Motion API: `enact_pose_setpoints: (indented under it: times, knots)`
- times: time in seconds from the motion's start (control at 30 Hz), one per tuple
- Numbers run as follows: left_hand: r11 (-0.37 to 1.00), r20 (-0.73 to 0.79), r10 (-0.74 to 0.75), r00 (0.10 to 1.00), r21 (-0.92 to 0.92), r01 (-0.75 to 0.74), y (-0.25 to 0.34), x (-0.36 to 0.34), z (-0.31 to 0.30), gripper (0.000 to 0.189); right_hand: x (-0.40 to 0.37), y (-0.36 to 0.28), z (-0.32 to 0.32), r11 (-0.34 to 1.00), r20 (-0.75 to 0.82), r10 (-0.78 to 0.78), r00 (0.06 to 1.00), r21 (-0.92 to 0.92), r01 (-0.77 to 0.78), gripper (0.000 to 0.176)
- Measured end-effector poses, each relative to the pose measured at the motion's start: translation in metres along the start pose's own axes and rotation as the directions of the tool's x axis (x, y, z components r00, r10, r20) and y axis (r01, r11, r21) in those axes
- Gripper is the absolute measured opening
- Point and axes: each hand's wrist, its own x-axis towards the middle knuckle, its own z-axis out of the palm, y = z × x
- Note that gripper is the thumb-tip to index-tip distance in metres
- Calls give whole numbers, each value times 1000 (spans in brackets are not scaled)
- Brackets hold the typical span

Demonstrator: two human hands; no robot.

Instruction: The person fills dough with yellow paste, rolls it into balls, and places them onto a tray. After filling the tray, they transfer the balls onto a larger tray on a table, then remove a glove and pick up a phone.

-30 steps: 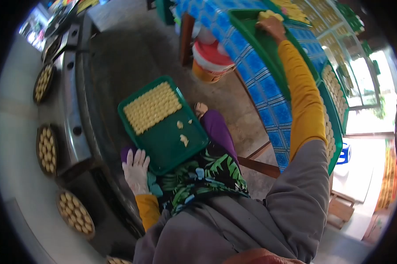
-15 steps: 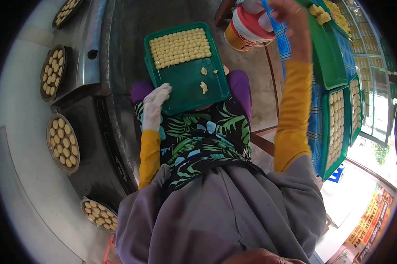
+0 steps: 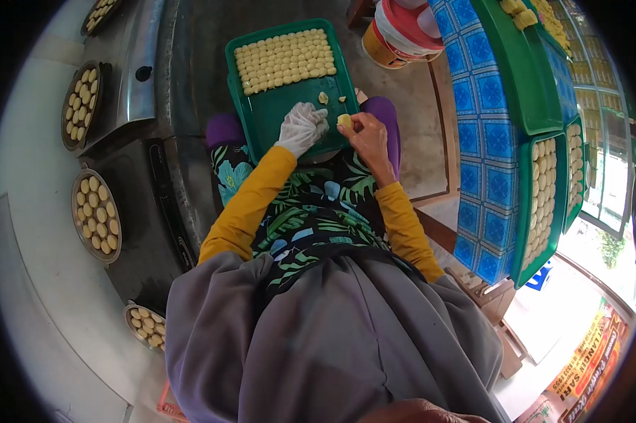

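Observation:
A green tray (image 3: 261, 120) rests on my lap, its far part filled with rows of small pale dough balls (image 3: 284, 60). My left hand (image 3: 302, 130), in a thin white glove, hovers over the tray's near part with its fingers curled; whatever they hold is hidden. Bare and to the right of it, my right hand (image 3: 368, 137) pinches a small yellow piece of dough (image 3: 344, 120) between thumb and fingers above the tray's right edge. Two dough scraps (image 3: 323, 97) lie on the tray just beyond my hands.
Round pans of dough rounds (image 3: 96, 215) stand along the stove (image 3: 138, 211) to the left. On the right, a blue-patterned table (image 3: 483, 162) carries a green tray with yellow blocks (image 3: 522, 18) and more trays of dough balls (image 3: 542, 204). A red-lidded bucket (image 3: 395, 39) stands ahead.
My right hand has come from the table at right to the tray, now with a yellow dough piece. My left hand has moved right from the tray's edge; the nearest scrap no longer shows.

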Motion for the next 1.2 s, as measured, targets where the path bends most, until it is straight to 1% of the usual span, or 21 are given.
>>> enact_pose_setpoints:
  times: [0.17,0.27,0.33,0.37,0.43,0.47,0.5,0.53,0.57,0.63,0.7,0.73,0.83,0.87,0.9,1.0,1.03,1.07,1.1,1.17,1.2]
  knots:
    - [995,-40,-98,994,-12,98,6,-11,26,15,12,-7,11,978,18,-43,999,-203,46,29]
    - [974,-84,-177,981,-156,162,-1,-12,16,13,17,-12,20,965,58,-74,996,-247,86,26]
    - [968,-434,-234,870,-189,166,-12,-19,6,11,19,-8,29,957,75,-105,992,-263,121,25]
    - [966,-431,-244,869,-187,178,-15,-25,5,11,22,-4,35,949,86,-120,989,-283,139,22]
    - [977,-444,-102,890,126,175,-28,-28,2,14,23,1,46,940,103,-152,983,-292,176,20]
    - [793,-40,-578,815,-266,549,-33,-24,6,24,24,5,50,931,117,-143,983,-322,174,21]
    - [791,-47,-580,813,-268,549,-36,-30,10,24,25,9,52,919,129,-132,983,-356,170,23]
    - [916,-148,-387,910,56,398,-26,-40,6,31,25,5,49,917,131,-135,982,-358,174,23]
    - [898,-166,-159,973,385,212,-16,-50,1,38,19,-1,45,923,95,-112,989,-359,140,28]
    - [918,-114,-193,974,328,221,-10,-59,-11,50,12,-11,44,928,66,-87,994,-358,105,34]
    - [916,-328,-41,944,364,167,-6,-61,-18,51,10,-20,50,894,73,-309,948,-319,316,44]
    - [913,-26,-174,984,369,172,8,-59,-36,54,11,-22,58,892,79,-311,947,-319,320,44]
    - [843,46,-269,962,495,212,4,-60,-15,57,27,-25,80,866,66,-404,912,-292,405,47]
    - [836,143,-321,936,508,209,2,-58,-16,62,32,-27,81,844,137,-419,898,-307,441,48]
    - [835,141,-326,935,507,214,1,-60,-16,62,34,-29,83,821,211,-424,881,-320,472,49]
    - [863,61,-300,952,442,244,-5,-67,-12,61,48,-33,90,777,188,-507,841,-323,541,52]
    - [912,37,-261,965,336,234,-6,-71,-11,59,57,-36,91,769,193,-517,834,-324,551,52]
    - [950,6,-221,975,229,214,-8,-72,-11,57,70,-44,93,702,92,-597,797,-421,574,52]
    - [949,1,-225,974,227,219,-7,-73,-8,57,80,-50,95,637,0,-669,743,-515,573,53]
    - [897,-102,-304,947,304,320,3,-72,-3,56,97,-54,105,597,46,-700,713,-510,619,57]
    - [887,-74,-337,939,310,342,5,-69,-7,61,108,-57,114,505,59,-778,625,-533,679,61]
